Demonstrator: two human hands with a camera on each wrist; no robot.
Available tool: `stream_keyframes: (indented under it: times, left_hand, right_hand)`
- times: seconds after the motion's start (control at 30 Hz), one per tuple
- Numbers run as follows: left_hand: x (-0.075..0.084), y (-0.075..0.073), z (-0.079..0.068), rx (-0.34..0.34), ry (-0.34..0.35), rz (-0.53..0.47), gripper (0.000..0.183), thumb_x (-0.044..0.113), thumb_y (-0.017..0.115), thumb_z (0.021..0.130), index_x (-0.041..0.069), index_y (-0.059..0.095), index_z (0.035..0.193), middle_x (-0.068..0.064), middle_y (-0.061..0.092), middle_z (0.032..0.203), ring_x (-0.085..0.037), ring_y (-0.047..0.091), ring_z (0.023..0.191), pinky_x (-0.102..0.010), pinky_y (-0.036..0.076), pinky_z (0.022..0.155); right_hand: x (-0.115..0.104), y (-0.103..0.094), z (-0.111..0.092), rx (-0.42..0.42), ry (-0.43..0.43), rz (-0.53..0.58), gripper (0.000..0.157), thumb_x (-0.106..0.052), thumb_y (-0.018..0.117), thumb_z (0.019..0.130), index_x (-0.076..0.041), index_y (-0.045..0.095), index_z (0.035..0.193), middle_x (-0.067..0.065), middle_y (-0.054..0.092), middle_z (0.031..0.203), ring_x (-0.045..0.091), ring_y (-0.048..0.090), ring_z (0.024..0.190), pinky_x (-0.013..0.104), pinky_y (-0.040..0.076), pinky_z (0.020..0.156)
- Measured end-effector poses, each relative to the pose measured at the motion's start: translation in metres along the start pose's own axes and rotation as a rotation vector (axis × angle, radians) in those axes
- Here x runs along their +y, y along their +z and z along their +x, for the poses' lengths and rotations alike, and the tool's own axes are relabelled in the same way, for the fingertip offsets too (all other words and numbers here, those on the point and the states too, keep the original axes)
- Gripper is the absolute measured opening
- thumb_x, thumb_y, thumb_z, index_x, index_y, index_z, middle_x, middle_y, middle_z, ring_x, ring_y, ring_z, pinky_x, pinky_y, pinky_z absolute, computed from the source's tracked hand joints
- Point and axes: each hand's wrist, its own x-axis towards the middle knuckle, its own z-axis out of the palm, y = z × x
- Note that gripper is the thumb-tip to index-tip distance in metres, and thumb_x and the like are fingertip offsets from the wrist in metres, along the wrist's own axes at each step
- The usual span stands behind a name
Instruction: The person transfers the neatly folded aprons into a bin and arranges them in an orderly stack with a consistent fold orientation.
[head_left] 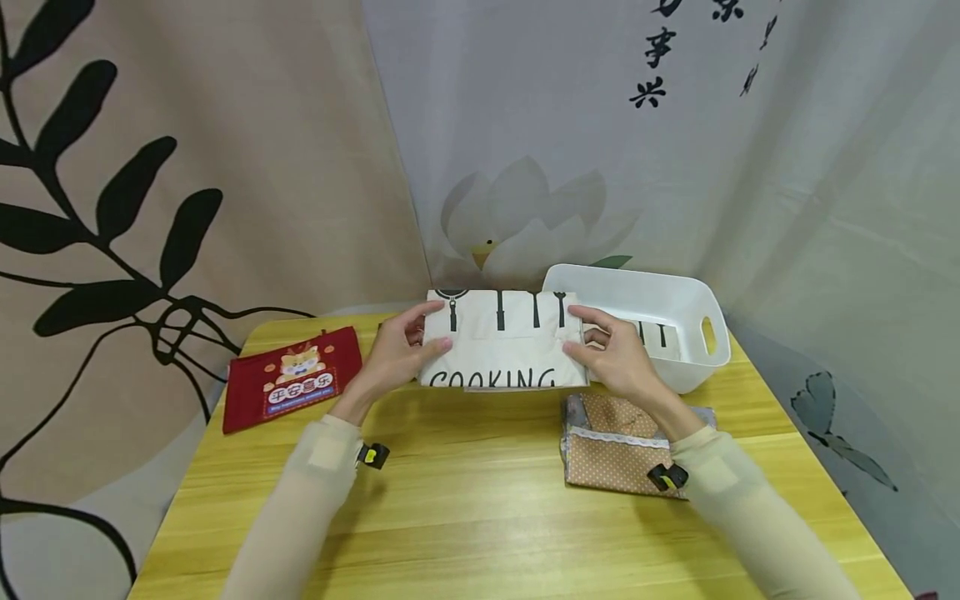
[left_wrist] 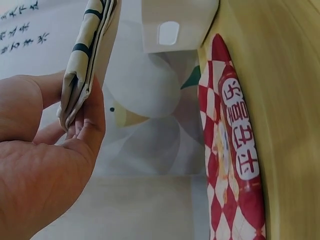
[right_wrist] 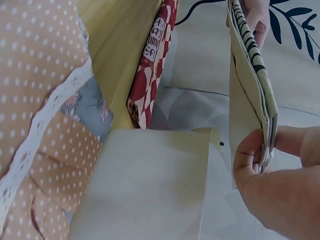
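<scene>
Both hands hold up a folded white cloth (head_left: 506, 350), printed with dark kitchen utensils and the word COOKING. My left hand (head_left: 401, 346) pinches its left edge, thumb on the front and fingers behind. At the opposite edge, my right hand (head_left: 618, 350) grips it in the same way. Several folded layers show edge-on between the thumb and fingers in the left wrist view, where the cloth (left_wrist: 82, 65) stands upright. The right wrist view shows the cloth (right_wrist: 252, 85) held clear of the table between both hands.
A white basket (head_left: 637, 287) at the back right contains another utensil-printed cloth (head_left: 663, 340). Near my right forearm lies a folded brown polka-dot cloth (head_left: 611, 462) with lace trim. A red folded cloth (head_left: 292, 379) lies left; a red-and-white checked bundle (left_wrist: 212, 185) lies beside the basket.
</scene>
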Motion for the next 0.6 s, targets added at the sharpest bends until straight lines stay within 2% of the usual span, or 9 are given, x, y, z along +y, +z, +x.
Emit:
stream_keyframes:
  times: [0.1, 0.2, 0.37, 0.5, 0.6]
  left_hand:
    - [0.002, 0.005, 0.004, -0.001, -0.007, 0.009, 0.063, 0.022, 0.086, 0.103, 0.025, 0.062, 0.162, -0.012, 0.061, 0.111, -0.024, 0.051, 0.089, -0.027, 0.044, 0.073]
    - [0.004, 0.008, 0.007, -0.009, -0.017, 0.002, 0.063, 0.024, 0.086, 0.103, 0.028, 0.062, 0.162, -0.011, 0.065, 0.118, -0.025, 0.054, 0.093, -0.027, 0.047, 0.074]
    - [0.008, 0.014, 0.014, -0.022, -0.007, -0.015, 0.064, 0.022, 0.086, 0.103, 0.027, 0.062, 0.162, -0.013, 0.072, 0.131, -0.028, 0.062, 0.101, -0.026, 0.055, 0.079]
    - [0.012, 0.018, 0.019, -0.029, -0.012, -0.020, 0.063, 0.022, 0.085, 0.103, 0.027, 0.062, 0.162, -0.011, 0.073, 0.138, -0.027, 0.066, 0.104, -0.027, 0.058, 0.081]
    - [0.015, 0.020, 0.023, -0.038, -0.016, -0.023, 0.062, 0.022, 0.085, 0.104, 0.027, 0.062, 0.162, -0.010, 0.071, 0.140, -0.025, 0.064, 0.102, -0.026, 0.056, 0.078]
  right_hand:
    - [0.000, -0.006, -0.002, 0.010, -0.002, -0.012, 0.065, -0.010, 0.081, 0.103, -0.012, 0.058, 0.164, 0.001, 0.062, 0.091, 0.003, 0.047, 0.067, 0.021, 0.036, 0.049]
    - [-0.001, -0.010, -0.003, 0.019, 0.005, -0.016, 0.065, -0.011, 0.081, 0.103, -0.012, 0.059, 0.164, 0.002, 0.060, 0.093, 0.003, 0.047, 0.068, 0.021, 0.037, 0.049]
    - [0.000, -0.018, -0.004, 0.037, 0.007, -0.028, 0.066, -0.012, 0.082, 0.102, -0.012, 0.059, 0.164, 0.002, 0.061, 0.093, 0.002, 0.054, 0.072, 0.020, 0.041, 0.051]
    - [0.001, -0.023, -0.005, 0.054, 0.014, -0.036, 0.066, -0.013, 0.083, 0.102, -0.012, 0.059, 0.164, 0.000, 0.062, 0.095, 0.001, 0.058, 0.077, 0.019, 0.044, 0.054]
    - [0.002, -0.026, -0.005, 0.068, 0.003, -0.044, 0.065, -0.012, 0.082, 0.102, -0.010, 0.060, 0.163, -0.001, 0.062, 0.096, 0.001, 0.059, 0.080, 0.018, 0.044, 0.055]
